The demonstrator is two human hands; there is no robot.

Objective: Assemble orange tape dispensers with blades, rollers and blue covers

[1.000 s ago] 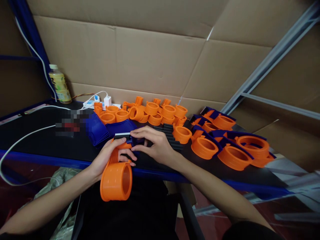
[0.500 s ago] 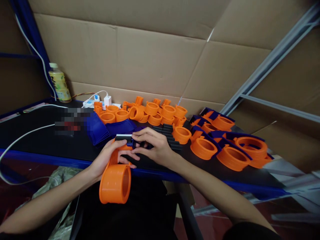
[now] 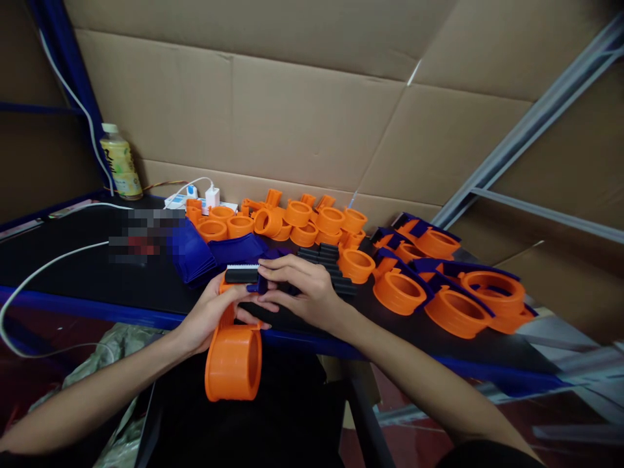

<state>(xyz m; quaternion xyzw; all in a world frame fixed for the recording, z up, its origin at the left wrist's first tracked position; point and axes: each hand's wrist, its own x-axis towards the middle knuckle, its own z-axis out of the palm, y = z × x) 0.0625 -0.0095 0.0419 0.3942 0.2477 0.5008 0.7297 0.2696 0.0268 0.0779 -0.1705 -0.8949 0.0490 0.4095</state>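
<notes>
While your left hand (image 3: pixel 207 316) curled around the handle of an orange tape dispenser (image 3: pixel 231 367) near the lower centre of the frame, its thumb pressed close under a black strip (image 3: pixel 238 277) with a white toothed edge (image 3: pixel 242 266). Your right hand (image 3: pixel 309 283), fingertips drawn nearly together, gripped a small dark blue piece (image 3: pixel 262 282) at the strip's right end. The dispenser's round body hung below your left hand, its opening turned to the right.

Just beyond your hands, blue sheets (image 3: pixel 192 255) lay left of centre and black rollers (image 3: pixel 346 285) lay right of centre on the black tabletop (image 3: pixel 124 286). Loose orange parts (image 3: pixel 303 213) crowded the centre behind them, and orange-and-blue dispensers (image 3: pixel 455 309) stood grouped at right. A yellow-labelled bottle (image 3: pixel 121 164) stood at upper left, near a white power strip (image 3: pixel 176 203), before a cardboard wall (image 3: pixel 312 117).
</notes>
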